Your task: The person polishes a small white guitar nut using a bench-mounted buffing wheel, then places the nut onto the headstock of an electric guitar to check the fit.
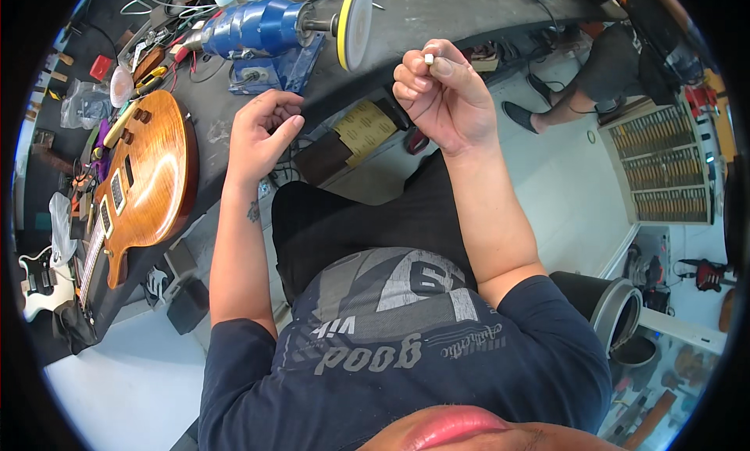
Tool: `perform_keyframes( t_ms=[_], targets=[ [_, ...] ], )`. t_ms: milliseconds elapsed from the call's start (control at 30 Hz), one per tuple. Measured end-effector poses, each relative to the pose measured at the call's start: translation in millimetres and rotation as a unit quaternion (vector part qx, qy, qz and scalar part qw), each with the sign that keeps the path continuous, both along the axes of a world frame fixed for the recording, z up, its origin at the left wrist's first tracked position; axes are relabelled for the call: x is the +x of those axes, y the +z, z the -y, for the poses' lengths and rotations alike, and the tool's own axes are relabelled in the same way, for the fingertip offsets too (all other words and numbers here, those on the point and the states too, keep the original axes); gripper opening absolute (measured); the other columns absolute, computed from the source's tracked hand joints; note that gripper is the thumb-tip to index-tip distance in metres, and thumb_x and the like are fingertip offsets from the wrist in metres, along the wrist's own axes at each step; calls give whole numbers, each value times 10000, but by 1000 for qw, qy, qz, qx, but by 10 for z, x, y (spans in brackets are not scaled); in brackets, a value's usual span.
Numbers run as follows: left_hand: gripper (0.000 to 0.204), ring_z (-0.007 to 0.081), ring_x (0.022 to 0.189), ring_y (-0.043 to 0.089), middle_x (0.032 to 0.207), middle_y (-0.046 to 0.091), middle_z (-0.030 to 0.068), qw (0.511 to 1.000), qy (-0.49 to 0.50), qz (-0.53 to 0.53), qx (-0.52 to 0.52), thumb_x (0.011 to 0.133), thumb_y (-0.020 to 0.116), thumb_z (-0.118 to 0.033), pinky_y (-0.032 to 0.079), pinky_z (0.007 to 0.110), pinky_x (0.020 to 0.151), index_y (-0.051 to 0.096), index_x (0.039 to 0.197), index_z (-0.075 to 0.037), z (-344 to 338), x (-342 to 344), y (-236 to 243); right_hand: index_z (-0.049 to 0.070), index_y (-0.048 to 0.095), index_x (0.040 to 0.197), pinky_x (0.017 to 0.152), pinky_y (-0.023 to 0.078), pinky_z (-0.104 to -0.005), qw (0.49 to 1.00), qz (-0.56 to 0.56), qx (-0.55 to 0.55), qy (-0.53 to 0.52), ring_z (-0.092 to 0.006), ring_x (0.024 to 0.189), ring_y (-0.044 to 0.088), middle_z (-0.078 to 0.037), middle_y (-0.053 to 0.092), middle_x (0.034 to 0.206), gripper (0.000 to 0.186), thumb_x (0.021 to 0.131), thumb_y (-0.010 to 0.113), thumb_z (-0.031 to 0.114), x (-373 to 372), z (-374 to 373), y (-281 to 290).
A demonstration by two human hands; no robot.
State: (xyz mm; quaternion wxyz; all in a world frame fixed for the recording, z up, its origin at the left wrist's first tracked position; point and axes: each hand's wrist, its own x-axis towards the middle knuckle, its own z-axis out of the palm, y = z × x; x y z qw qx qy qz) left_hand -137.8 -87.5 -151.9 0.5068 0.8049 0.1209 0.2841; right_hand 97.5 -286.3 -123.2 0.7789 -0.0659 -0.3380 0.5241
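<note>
My right hand point(447, 98) is raised beside the spinning-disc machine's wheel and pinches a small white block point(429, 59) between thumb and fingertips. What the block is made of or for cannot be told. My left hand point(264, 130) hovers by the bench edge, just below the blue bench motor point(258, 30). Its fingers curl loosely, the thumb stands apart from them, and nothing shows in it. On the motor's shaft sits a round disc point(358, 29) with a yellow rim, a short way left of my right hand and apart from it.
An amber electric guitar point(160, 170) lies on the dark workbench point(215, 130) at the left, among tools and cables. A yellow sandpaper sheet point(365, 132) sits below the bench. At right are another person's legs point(598, 76), a drawer rack point(660, 166) and a black cylinder point(586, 298).
</note>
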Motion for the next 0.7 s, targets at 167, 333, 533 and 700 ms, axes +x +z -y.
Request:
perform_keyframes(
  t_ms=[167, 333, 533, 700],
  targets=[
    [239, 77, 870, 618, 1000, 656, 38, 1000, 3, 15, -3, 928, 759, -22, 539, 229, 773, 724, 1148, 66, 17, 6, 18, 56, 763, 1188, 815, 494, -297, 1000, -14, 4, 10, -156, 866, 570, -91, 706, 1026, 181, 1025, 689, 79, 1, -3, 6],
    [270, 108, 997, 632, 1068, 666, 42, 1000, -4, -7, -13, 965, 728, -40, 504, 261, 911, 708, 1219, 50, -15, -20, 2, 17, 785, 1120, 787, 562, -326, 998, -21, -33, -45, -179, 836, 677, -119, 752, 990, 154, 989, 706, 0, -71, -10, 39],
    [193, 155, 860, 712, 1014, 745, 98, 975, 67, 66, -202, 1059, 631, -106, 573, 295, 772, 675, 1211, 5, 444, 43, -8, 9, 793, 1010, 675, 485, -226, 821, 416, -208, -331, -42, 775, 618, 0, 744, 928, 101, 929, 836, 51, -398, 148, 157],
    [189, 126, 899, 689, 1080, 730, 69, 875, -113, 80, -464, 1108, 606, -147, 565, 279, 783, 668, 1231, -16, 1085, 157, 121, 25, 785, 1016, 685, 552, -310, 714, 580, -133, -369, -169, 768, 700, -64, 747, 883, 186, 860, 860, 93, -581, 373, 225]
  ],
)
